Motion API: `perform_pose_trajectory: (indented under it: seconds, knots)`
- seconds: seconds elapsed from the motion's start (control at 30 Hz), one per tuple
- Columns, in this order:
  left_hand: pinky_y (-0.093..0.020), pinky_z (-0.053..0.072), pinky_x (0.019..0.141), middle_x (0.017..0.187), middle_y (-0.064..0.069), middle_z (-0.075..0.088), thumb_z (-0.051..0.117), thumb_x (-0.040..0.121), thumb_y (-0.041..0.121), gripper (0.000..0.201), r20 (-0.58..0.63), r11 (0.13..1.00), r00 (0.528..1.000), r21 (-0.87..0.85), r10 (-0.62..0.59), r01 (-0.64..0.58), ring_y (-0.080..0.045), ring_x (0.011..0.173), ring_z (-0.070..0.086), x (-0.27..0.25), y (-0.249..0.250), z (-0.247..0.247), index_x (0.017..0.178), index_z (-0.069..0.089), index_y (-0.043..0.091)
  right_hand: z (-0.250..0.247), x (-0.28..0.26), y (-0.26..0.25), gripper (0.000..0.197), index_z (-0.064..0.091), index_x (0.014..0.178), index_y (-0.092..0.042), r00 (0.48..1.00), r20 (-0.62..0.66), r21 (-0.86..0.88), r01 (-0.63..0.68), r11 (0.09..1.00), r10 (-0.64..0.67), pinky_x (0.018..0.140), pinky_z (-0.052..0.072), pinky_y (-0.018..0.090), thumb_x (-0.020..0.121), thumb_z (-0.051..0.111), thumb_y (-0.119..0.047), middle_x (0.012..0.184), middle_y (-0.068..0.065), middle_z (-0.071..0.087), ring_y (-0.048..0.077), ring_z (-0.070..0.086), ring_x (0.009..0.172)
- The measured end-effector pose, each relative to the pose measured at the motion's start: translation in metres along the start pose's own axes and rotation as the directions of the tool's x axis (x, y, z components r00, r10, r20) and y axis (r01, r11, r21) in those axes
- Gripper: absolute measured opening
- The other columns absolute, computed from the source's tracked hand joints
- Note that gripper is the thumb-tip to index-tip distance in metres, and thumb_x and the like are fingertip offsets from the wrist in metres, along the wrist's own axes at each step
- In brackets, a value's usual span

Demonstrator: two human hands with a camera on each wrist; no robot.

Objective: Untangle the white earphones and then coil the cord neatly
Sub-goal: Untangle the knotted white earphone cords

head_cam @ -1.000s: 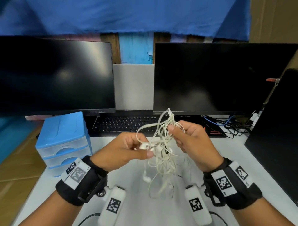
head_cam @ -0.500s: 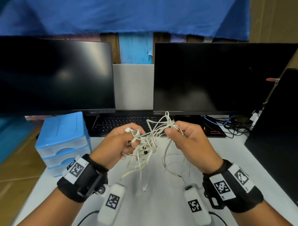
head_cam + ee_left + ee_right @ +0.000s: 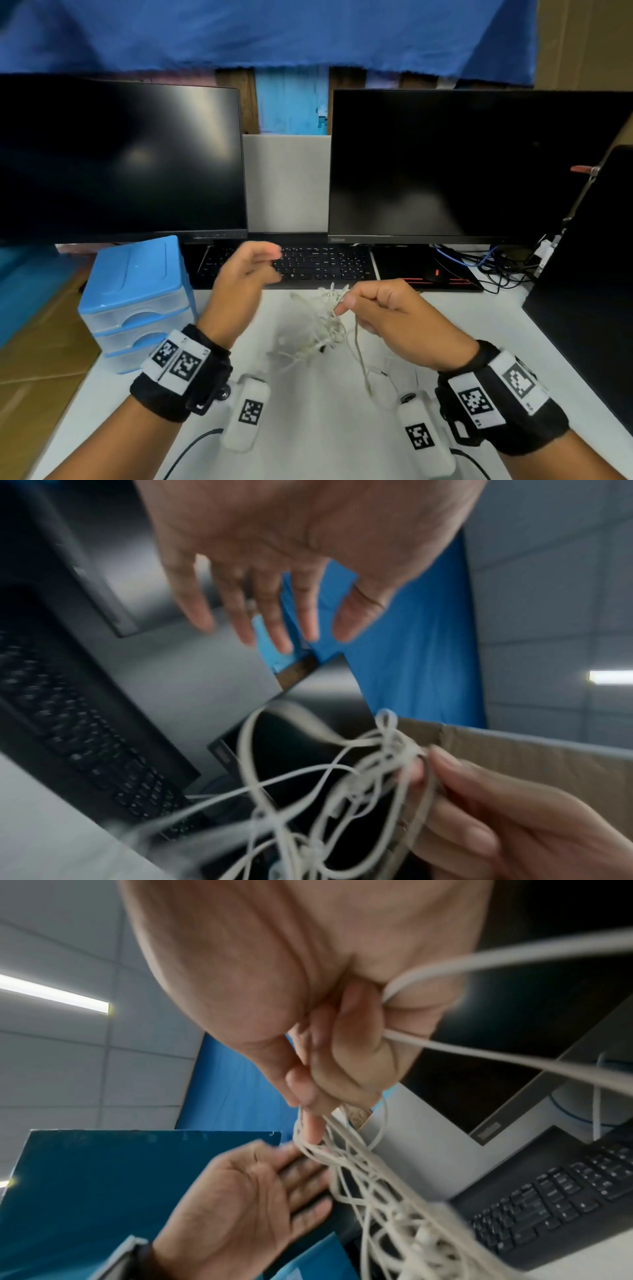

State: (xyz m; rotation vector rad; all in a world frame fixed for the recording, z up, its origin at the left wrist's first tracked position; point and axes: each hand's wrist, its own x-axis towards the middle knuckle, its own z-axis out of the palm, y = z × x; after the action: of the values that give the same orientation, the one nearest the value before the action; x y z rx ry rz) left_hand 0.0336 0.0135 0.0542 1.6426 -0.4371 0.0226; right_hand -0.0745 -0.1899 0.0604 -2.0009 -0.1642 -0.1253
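The white earphones (image 3: 323, 329) hang as a tangled bundle of cord over the white desk, blurred by motion. My right hand (image 3: 346, 303) pinches the top of the tangle between thumb and curled fingers; the wrist view shows cords (image 3: 356, 1161) running out from under its fingertips. My left hand (image 3: 265, 260) is raised to the left of the bundle, above the keyboard, with its fingers spread and nothing in it. The left wrist view shows those fingers (image 3: 246, 615) apart from the cord (image 3: 342, 777).
Two dark monitors (image 3: 120, 161) (image 3: 472, 164) stand at the back with a black keyboard (image 3: 308, 267) under them. A blue plastic drawer unit (image 3: 137, 291) sits at the left. A mouse on a dark pad (image 3: 431, 274) and loose cables (image 3: 496, 263) lie at the right.
My left hand has let go of the earphones and swung up and away to the left. The tangle now hangs from my right hand alone, which has dropped lower.
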Motion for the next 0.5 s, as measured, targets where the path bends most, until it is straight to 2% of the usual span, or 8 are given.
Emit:
perform_pose_trajectory:
  seconds: [0.03,0.1,0.13,0.23,0.27,0.33,0.43,0.5]
  knots:
    - [-0.030,0.049,0.091,0.106,0.001,0.070,0.064,0.086,-0.003,0.028,0.152,0.995,0.985,0.031,0.086,-0.092,-0.011,0.099,0.064,-0.006,0.002,0.006,0.099,0.065,0.022,0.003,0.000,0.002,0.027,0.073,0.088,-0.018,1.000,0.028,-0.013,-0.010,1.000,0.010,0.049,0.029,0.048,0.102,0.050,-0.021,0.059,0.007,0.039,0.039,0.028,0.054]
    - [-0.031,0.052,0.093,0.107,0.002,0.071,0.077,0.081,0.009,0.033,0.446,0.977,0.884,0.086,0.138,-0.197,-0.014,0.100,0.067,-0.020,0.003,0.019,0.109,0.064,0.022,0.010,0.000,0.001,0.028,0.070,0.086,-0.014,0.996,0.083,-0.004,-0.017,1.000,0.017,0.052,0.031,0.047,0.103,0.048,-0.019,0.058,0.000,0.045,0.031,0.030,0.055]
    - [-0.032,0.053,0.091,0.105,0.001,0.071,0.079,0.079,0.012,0.036,0.504,0.972,0.852,0.098,0.137,-0.215,-0.016,0.097,0.068,-0.024,0.001,0.025,0.110,0.064,0.022,0.011,-0.001,0.000,0.029,0.069,0.084,-0.013,0.995,0.099,-0.003,-0.007,1.000,0.008,0.054,0.033,0.046,0.103,0.048,-0.019,0.057,-0.004,0.046,0.029,0.032,0.056]
    - [-0.031,0.055,0.078,0.093,-0.002,0.074,0.079,0.079,0.010,0.025,0.433,0.988,0.895,0.052,0.106,-0.143,-0.018,0.082,0.069,-0.023,-0.004,0.028,0.100,0.068,0.016,0.006,-0.001,-0.002,0.029,0.070,0.081,-0.017,0.997,0.051,-0.069,0.054,0.996,-0.050,0.052,0.036,0.038,0.102,0.050,-0.018,0.056,-0.009,0.047,0.021,0.037,0.053]
    - [-0.029,0.054,0.073,0.086,-0.002,0.074,0.079,0.078,0.012,0.020,0.411,0.994,0.907,0.020,0.088,-0.105,-0.017,0.074,0.067,-0.022,-0.004,0.026,0.095,0.069,0.013,0.003,-0.001,-0.001,0.026,0.071,0.083,-0.017,0.997,0.016,-0.126,0.082,0.989,-0.080,0.053,0.037,0.028,0.101,0.052,-0.017,0.055,-0.013,0.049,0.009,0.040,0.052]
    - [-0.026,0.052,0.066,0.077,-0.004,0.072,0.080,0.073,0.019,0.018,0.383,0.997,0.921,0.004,0.072,-0.080,-0.014,0.066,0.063,-0.018,-0.003,0.019,0.087,0.071,0.012,0.001,0.000,0.000,0.022,0.072,0.085,-0.018,0.990,-0.051,-0.263,0.114,0.958,-0.132,0.059,0.037,0.012,0.099,0.055,-0.019,0.059,-0.022,0.055,0.001,0.050,0.057]
    - [-0.025,0.053,0.064,0.078,-0.007,0.074,0.078,0.073,0.019,0.015,0.356,0.994,0.931,0.040,0.081,-0.101,-0.015,0.065,0.065,-0.015,0.001,0.012,0.084,0.072,0.010,0.002,0.000,0.003,0.018,0.072,0.087,-0.022,0.979,-0.119,-0.357,0.115,0.927,-0.166,0.066,0.040,0.012,0.098,0.057,-0.022,0.065,-0.027,0.060,-0.001,0.058,0.069]
    - [-0.022,0.052,0.059,0.075,-0.008,0.074,0.076,0.077,0.014,0.010,0.322,0.996,0.945,0.037,0.066,-0.082,-0.014,0.062,0.065,-0.011,0.001,0.009,0.084,0.072,0.008,0.001,0.001,0.003,0.017,0.074,0.092,-0.021,0.971,-0.154,-0.378,0.114,0.919,-0.183,0.072,0.045,0.012,0.097,0.058,-0.022,0.075,-0.024,0.067,-0.001,0.063,0.077]
